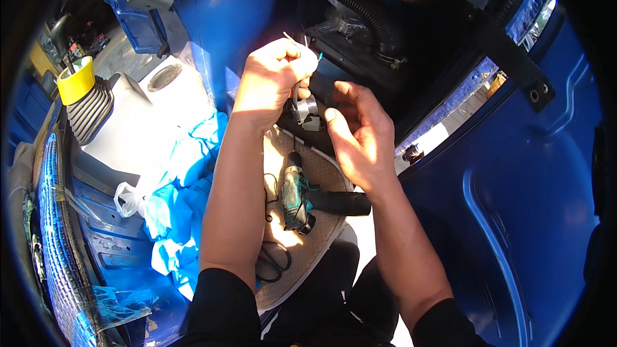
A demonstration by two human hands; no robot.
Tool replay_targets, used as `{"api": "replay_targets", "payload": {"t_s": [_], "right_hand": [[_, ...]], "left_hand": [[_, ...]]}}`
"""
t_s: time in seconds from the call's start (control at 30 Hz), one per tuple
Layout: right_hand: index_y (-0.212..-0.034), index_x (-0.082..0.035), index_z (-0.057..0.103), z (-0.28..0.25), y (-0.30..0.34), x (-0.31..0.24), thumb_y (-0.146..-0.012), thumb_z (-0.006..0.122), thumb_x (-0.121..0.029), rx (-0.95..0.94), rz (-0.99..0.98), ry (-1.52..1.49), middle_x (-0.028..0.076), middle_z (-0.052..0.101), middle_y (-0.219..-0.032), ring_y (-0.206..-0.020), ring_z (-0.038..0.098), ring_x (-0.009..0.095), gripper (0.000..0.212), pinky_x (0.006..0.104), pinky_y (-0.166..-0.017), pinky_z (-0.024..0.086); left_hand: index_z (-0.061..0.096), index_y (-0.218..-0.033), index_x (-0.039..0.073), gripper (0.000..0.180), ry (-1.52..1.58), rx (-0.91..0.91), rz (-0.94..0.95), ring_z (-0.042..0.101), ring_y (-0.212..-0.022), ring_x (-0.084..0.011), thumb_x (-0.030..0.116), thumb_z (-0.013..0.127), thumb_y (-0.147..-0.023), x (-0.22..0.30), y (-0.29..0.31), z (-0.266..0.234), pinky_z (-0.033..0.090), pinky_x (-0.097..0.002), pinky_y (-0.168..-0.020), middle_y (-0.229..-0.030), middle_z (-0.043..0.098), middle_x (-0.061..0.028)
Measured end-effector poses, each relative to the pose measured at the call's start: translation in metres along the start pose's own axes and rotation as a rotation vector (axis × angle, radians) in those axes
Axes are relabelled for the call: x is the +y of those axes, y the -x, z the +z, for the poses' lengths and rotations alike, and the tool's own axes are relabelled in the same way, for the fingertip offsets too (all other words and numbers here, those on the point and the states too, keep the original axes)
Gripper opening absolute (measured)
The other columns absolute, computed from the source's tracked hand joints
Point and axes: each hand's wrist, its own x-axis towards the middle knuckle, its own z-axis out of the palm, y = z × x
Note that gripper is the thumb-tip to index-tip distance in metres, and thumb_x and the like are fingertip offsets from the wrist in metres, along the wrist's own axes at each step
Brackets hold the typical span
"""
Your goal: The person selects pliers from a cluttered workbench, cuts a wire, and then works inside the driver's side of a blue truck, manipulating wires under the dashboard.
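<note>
Wires [306,40]: up front, thin ends poking out of the left hand [275,76], against the dark recess
Left hand: thumb and fingers pinched closed on them, a green tip [320,56] showing at the fingertips
Grey part [308,110]: right beneath that pinch, between the two hands; whether it is gripped, can't tell
Right hand [365,138]: loosely curled, thumb well apart from the fingers, nothing seen in it, near the grey part
Drill [295,196]: lying on the tan mat [312,244] between the forearms, chuck toward the hands
Scissors [288,259]: black handles just beside the left forearm
Blue plastic [183,199]: heaped left of that forearm
Gear stick [61,45]: far left, rising from a yellow collar [76,83]
Hose [357,5]: ribbed, black, beyond the hands
</note>
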Motion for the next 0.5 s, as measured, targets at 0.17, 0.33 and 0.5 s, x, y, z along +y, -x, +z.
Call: {"api": "replay_targets", "payload": {"t_s": [0.17,0.33,0.5], "right_hand": [[-0.115,0.003,0.059,-0.012,-0.047,-0.014,-0.081,0.064,-0.007,0.025,-0.23,0.212,0.018,0.064,-0.106,-0.092,0.065,0.029,0.035,0.0348,-0.081,0.052],[-0.089,0.002,0.062,-0.02,-0.058,-0.033,-0.088,0.065,-0.006,-0.105,-0.064,0.289,0.006,0.066,-0.079,-0.072,0.057,0.009,0.009,0.0268,-0.066,0.047],[-0.087,0.001,0.06,-0.024,-0.06,-0.039,-0.088,0.064,-0.006,-0.134,-0.024,0.281,0.005,0.062,-0.074,-0.069,0.053,0.009,0.009,0.0274,-0.064,0.045]], "left_hand": [[0.066,-0.089,0.001,0.014,0.038,-0.222,0.039,0.056,-0.057,-0.0079,0.012,0.072,-0.084,0.008,0.005,0.004,0.047,-0.0213,-0.053,-0.072,0.062,-0.0024],[0.066,-0.098,-0.002,0.019,0.079,-0.255,-0.006,0.058,-0.059,-0.0083,0.01,0.07,-0.084,0.017,0.001,-0.002,0.047,-0.0195,-0.054,-0.077,0.064,-0.0031],[0.06,-0.11,-0.008,0.025,0.112,-0.34,-0.086,0.061,-0.069,-0.0138,-0.002,0.061,-0.086,0.022,0.002,-0.013,0.054,-0.0241,-0.064,-0.086,0.062,-0.0091]]}}
